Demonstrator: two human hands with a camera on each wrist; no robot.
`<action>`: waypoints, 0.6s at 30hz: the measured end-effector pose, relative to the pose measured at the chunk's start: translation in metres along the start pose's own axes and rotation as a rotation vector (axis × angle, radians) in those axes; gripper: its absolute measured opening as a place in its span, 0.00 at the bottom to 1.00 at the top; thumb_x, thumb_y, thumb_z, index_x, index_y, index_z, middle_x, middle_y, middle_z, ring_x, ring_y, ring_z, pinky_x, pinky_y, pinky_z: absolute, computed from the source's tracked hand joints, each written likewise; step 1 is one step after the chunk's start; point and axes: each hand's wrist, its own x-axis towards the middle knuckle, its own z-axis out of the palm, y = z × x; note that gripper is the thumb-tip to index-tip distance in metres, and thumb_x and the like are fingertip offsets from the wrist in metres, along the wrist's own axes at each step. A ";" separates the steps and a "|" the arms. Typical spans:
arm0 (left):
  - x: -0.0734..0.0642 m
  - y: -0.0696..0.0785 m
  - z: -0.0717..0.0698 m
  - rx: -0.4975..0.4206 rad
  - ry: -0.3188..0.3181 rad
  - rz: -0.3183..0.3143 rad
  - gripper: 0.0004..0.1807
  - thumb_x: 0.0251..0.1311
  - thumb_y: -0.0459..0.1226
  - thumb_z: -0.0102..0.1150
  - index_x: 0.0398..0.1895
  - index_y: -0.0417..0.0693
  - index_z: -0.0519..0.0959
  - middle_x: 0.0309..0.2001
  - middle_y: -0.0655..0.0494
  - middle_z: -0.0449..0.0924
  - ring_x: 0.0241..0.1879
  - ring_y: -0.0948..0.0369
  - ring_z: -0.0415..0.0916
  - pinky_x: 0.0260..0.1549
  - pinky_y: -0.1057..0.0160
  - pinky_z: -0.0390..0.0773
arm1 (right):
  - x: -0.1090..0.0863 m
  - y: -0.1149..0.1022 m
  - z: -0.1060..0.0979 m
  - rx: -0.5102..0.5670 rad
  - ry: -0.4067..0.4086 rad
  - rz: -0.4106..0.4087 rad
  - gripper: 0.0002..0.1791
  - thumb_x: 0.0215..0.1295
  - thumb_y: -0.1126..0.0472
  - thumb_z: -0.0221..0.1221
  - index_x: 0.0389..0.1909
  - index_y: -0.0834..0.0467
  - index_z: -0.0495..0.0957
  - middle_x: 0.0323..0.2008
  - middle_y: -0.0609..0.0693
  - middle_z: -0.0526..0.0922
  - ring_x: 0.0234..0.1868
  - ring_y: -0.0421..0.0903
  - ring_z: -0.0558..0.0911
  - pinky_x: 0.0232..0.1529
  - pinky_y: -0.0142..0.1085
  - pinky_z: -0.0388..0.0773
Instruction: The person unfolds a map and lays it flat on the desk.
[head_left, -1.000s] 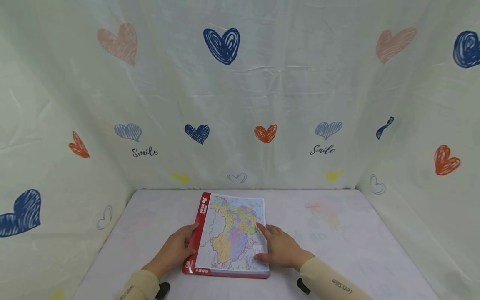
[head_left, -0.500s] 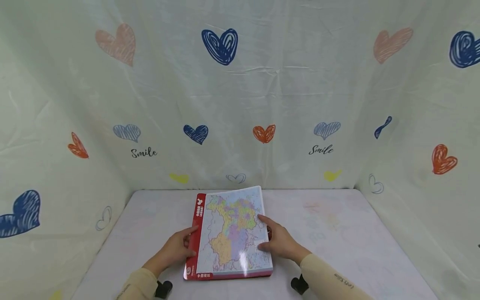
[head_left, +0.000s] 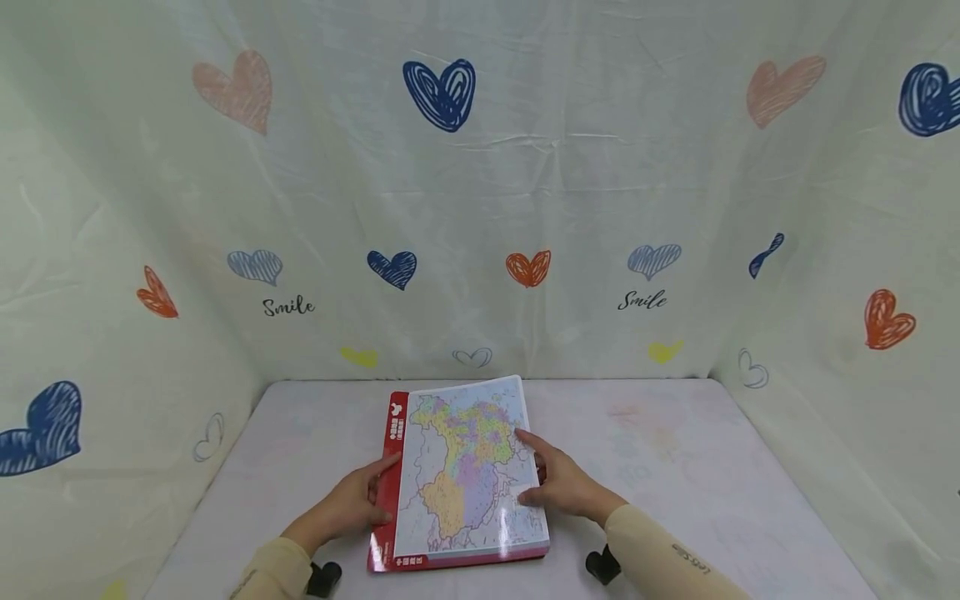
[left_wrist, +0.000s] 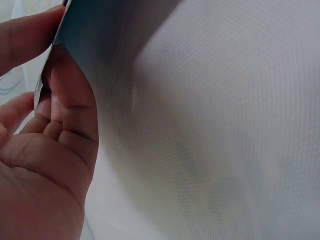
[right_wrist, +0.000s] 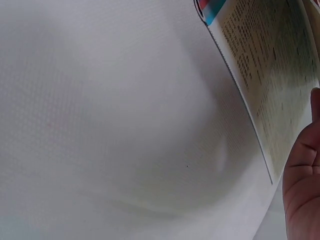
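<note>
A book with a coloured map on its front and a red band down its left side lies tilted, its far right corner raised. At the band my left hand pinches the left edge, thumb above and curled fingers below, as the left wrist view shows. My right hand grips the right edge. In the right wrist view a page with printed text shows beside that hand, whose fingertips are partly cut off by the frame. Most of the book's underside is hidden.
The book is over a white table, near its middle. A pale curtain printed with hearts encloses the back and both sides. Black wrist devices show under both sleeves.
My right hand has gone from lying spread on the map to gripping the right edge. The book's far right corner has risen, and its near edge has shifted slightly toward me.
</note>
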 end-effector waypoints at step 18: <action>-0.001 0.000 -0.001 -0.022 0.001 -0.010 0.53 0.43 0.27 0.77 0.76 0.45 0.61 0.51 0.45 0.74 0.40 0.55 0.72 0.33 0.59 0.81 | -0.002 -0.003 -0.005 -0.083 -0.013 0.015 0.58 0.53 0.70 0.72 0.79 0.59 0.46 0.39 0.51 0.85 0.37 0.45 0.84 0.39 0.35 0.81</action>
